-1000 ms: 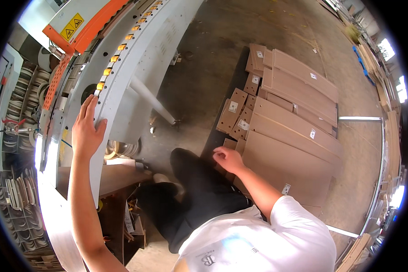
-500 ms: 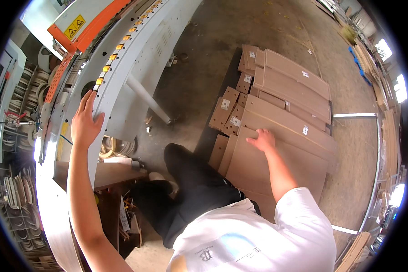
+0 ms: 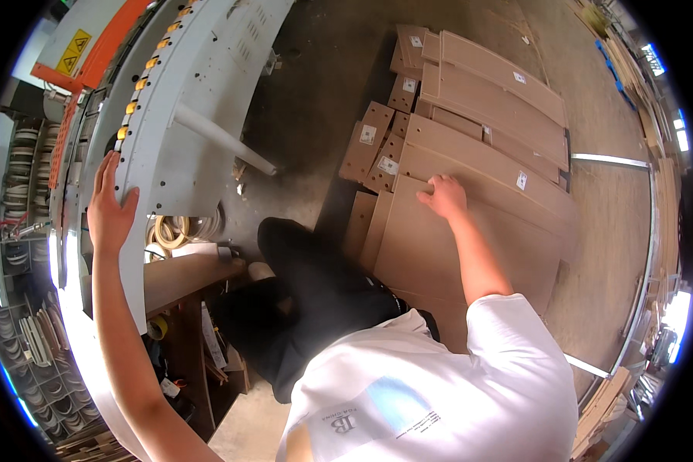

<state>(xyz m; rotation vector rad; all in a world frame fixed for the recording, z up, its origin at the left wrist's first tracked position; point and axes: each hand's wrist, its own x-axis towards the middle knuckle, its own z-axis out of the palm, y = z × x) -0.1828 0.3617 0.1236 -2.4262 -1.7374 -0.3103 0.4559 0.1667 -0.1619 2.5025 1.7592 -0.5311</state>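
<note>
Right hand (image 3: 449, 200) now farther across brown panels (image 3: 477, 239), fingers (image 3: 440, 182) bent, thumb (image 3: 424, 198) apart

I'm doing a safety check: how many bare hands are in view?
2: the left hand on the pale grey machine's edge, and the right hand at the stacked brown panels. No others show.

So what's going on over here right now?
A person in a white T-shirt is between a long grey machine and a stack of flat brown panels. Their left hand lies flat on the machine's edge, fingertips near a row of yellow rollers. The right hand is at the nearest large panel, fingers slightly bent; I can't tell whether it has hold of anything. The panels lie overlapping, several with white labels.
</note>
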